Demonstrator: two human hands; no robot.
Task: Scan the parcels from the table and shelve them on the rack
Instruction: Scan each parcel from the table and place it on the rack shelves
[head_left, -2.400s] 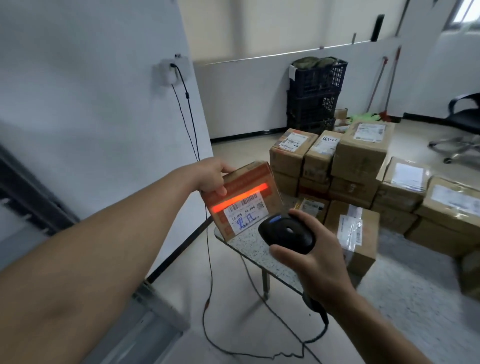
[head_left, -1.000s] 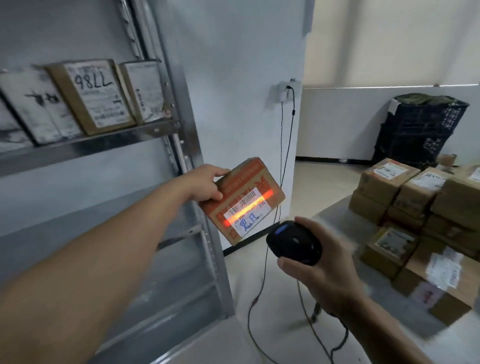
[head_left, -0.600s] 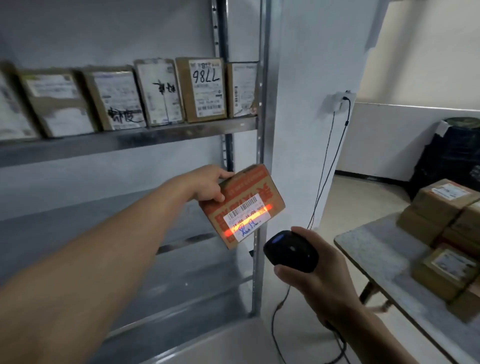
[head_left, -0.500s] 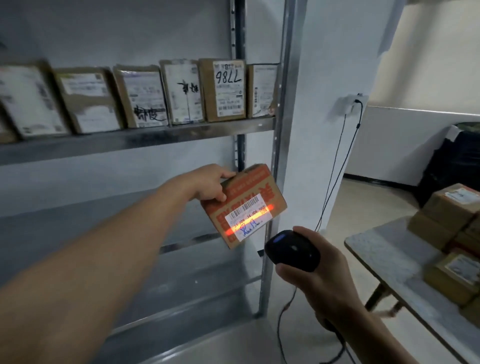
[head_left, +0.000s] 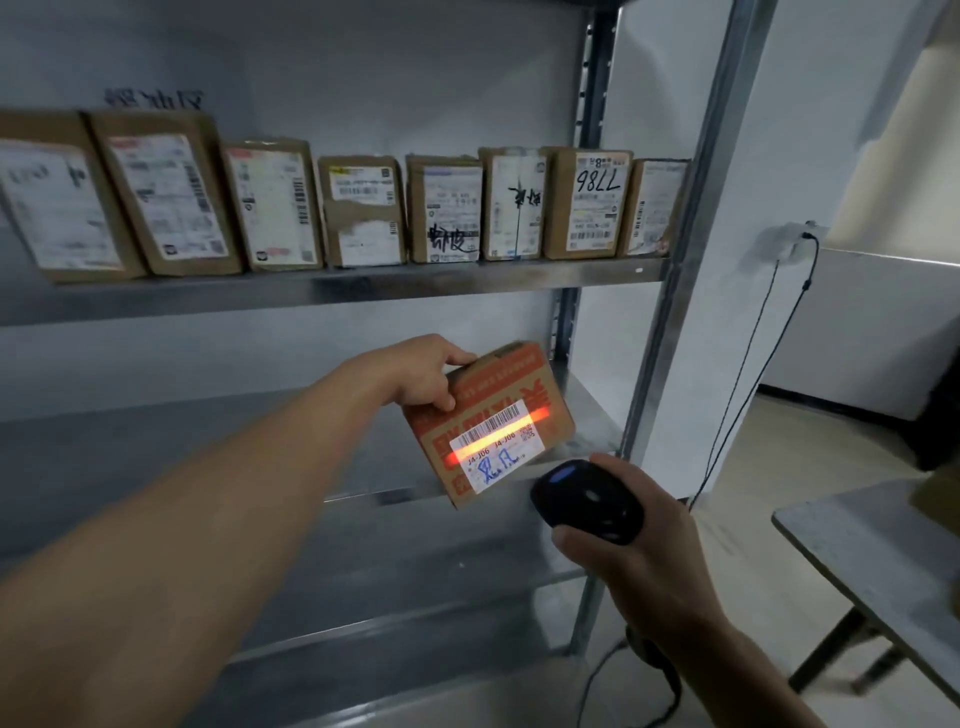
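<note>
My left hand (head_left: 418, 371) grips a small brown parcel (head_left: 543, 395) by its upper left corner, held tilted in front of the metal rack (head_left: 363, 286). The parcel's white label faces me, and a red scan line runs across its barcode. My right hand (head_left: 639, 566) holds a black barcode scanner (head_left: 584, 501) just below and to the right of the parcel, aimed at the label. The rack's upper shelf carries a row of several upright parcels (head_left: 447, 208). The shelf behind the held parcel is bare.
The rack's right upright post (head_left: 691, 249) stands beside a white wall with a socket and hanging cables (head_left: 748, 353). A grey table's corner (head_left: 857, 540) shows at the right edge. The scanner's cable (head_left: 597, 680) trails down toward the floor.
The view has swung left from the table with its stacked parcels to the rack. Both hands kept their hold, and the scan line has stayed on the label.
</note>
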